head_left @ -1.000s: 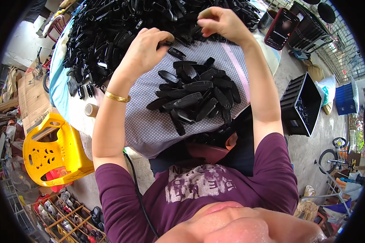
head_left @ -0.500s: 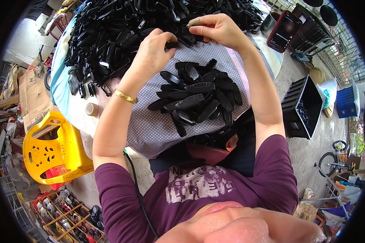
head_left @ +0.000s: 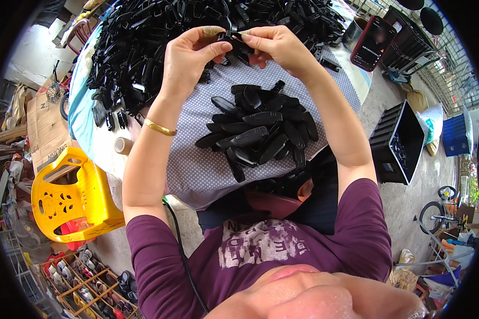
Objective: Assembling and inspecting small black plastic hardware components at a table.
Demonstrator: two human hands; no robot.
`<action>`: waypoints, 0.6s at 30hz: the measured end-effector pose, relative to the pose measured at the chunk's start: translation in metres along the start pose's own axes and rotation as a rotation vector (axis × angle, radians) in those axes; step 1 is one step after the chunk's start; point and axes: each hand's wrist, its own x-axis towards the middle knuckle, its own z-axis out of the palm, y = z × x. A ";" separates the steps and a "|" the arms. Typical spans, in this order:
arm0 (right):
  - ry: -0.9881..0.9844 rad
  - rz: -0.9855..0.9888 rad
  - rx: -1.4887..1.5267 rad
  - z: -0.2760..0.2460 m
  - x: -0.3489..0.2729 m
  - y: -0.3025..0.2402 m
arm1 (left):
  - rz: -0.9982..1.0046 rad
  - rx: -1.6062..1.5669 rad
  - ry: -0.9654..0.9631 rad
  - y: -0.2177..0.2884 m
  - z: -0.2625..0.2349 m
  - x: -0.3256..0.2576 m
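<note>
My left hand (head_left: 189, 53) and my right hand (head_left: 274, 45) meet above the table, both pinching one small black plastic part (head_left: 235, 40) between thumbs and fingers. A gold bangle (head_left: 159, 127) sits on my left wrist. Below the hands a small heap of black plastic pieces (head_left: 261, 130) lies on the dotted grey cloth (head_left: 197, 165). Behind the hands a large pile of the same black parts (head_left: 154, 42) covers the far side of the table.
A yellow plastic stool (head_left: 72, 196) stands at the left. A black crate (head_left: 402, 143) sits on the floor at the right. A phone (head_left: 375, 42) lies at the table's far right corner. A tape roll (head_left: 123, 145) rests near the left edge.
Both hands left the big pile and came together; they now hold a single black part between them, slightly nearer to me.
</note>
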 end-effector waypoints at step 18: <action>0.075 -0.183 -0.169 0.024 0.000 0.007 | 0.005 -0.301 0.064 -0.010 0.008 -0.002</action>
